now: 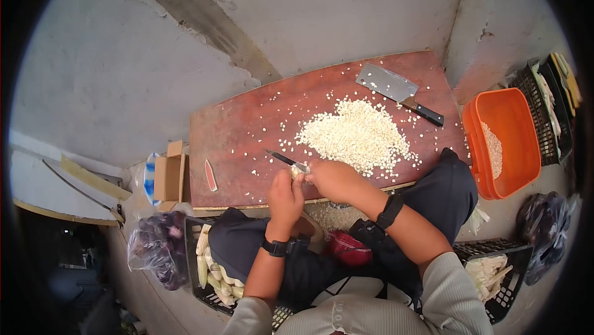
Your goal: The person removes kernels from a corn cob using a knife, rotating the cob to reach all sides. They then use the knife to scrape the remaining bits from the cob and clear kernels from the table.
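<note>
My left hand (285, 197) is closed around a small piece of pale corn (296, 171) above the near edge of the red board table. Against that piece, my right hand (333, 179) grips a small knife (282, 157), its dark blade pointing up and to the left. Most of the knife's handle and the corn are hidden by my fingers. Just beyond my hands lies a wide pile of cut white corn kernels (356, 132), with loose ones scattered around it. A cleaver (388, 83) with a black handle rests flat at the far right of the pile.
A red-and-white blade-shaped item (211, 176) lies on the table (229, 130). On the right stands an orange bin (516, 112) with kernels inside. Black crates of corn cobs (213, 273) and husks (489, 273) flank my legs. Bagged purple produce (162, 245) and a cardboard box (168, 177) are left.
</note>
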Action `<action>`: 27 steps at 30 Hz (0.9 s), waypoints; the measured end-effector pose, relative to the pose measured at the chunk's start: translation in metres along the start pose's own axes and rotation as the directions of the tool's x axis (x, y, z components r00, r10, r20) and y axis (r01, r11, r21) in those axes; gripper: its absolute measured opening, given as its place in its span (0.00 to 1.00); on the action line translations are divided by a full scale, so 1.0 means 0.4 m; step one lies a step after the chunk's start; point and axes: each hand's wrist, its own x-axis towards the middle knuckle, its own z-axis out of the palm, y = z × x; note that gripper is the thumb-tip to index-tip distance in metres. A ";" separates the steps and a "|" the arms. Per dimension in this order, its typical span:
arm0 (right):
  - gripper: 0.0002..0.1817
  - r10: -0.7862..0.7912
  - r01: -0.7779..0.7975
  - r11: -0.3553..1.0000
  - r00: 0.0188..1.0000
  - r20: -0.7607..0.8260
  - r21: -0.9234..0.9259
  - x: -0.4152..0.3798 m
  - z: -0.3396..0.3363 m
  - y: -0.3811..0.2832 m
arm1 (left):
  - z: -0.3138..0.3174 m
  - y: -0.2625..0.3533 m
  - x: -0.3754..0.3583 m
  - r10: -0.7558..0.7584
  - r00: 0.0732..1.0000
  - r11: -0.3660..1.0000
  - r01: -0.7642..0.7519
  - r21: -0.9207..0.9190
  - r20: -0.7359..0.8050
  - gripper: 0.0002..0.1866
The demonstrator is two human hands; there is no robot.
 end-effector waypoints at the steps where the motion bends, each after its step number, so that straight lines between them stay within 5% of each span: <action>1: 0.14 -0.019 0.020 0.998 1.000 -0.006 0.062 -0.003 -0.004 0.013 | 0.005 -0.003 0.003 -0.013 1.000 1.000 0.013 -0.011 -0.013 0.09; 2: 0.18 0.064 -0.074 0.988 0.995 0.074 0.139 -0.003 -0.001 0.019 | 0.013 -0.013 0.000 -0.031 0.999 0.999 0.030 -0.023 -0.022 0.09; 5: 0.17 0.129 -0.093 0.958 0.985 -0.117 0.271 -0.008 0.072 0.081 | 0.003 -0.019 0.001 -0.158 0.987 0.981 0.156 -0.117 -0.011 0.09; 8: 0.16 0.343 -0.310 0.930 0.926 -0.158 0.199 -0.022 0.078 0.098 | -0.015 -0.029 -0.007 -0.222 0.975 0.961 0.222 -0.167 0.017 0.10; 17: 0.12 -0.022 -0.001 0.998 0.924 -0.383 -0.061 -0.118 0.077 -0.010 | -0.010 -0.055 -0.024 -0.230 0.973 0.953 0.219 -0.209 -0.027 0.11; 24: 0.10 0.019 -0.042 0.991 0.985 -0.170 -0.129 -0.148 0.096 -0.019 | -0.014 -0.039 -0.022 -0.322 0.947 0.898 0.306 -0.316 0.000 0.14; 27: 0.08 0.031 -0.067 0.979 0.982 -0.186 -0.190 -0.157 0.101 -0.022 | -0.018 -0.039 -0.017 -0.302 0.953 0.933 0.303 -0.193 0.038 0.14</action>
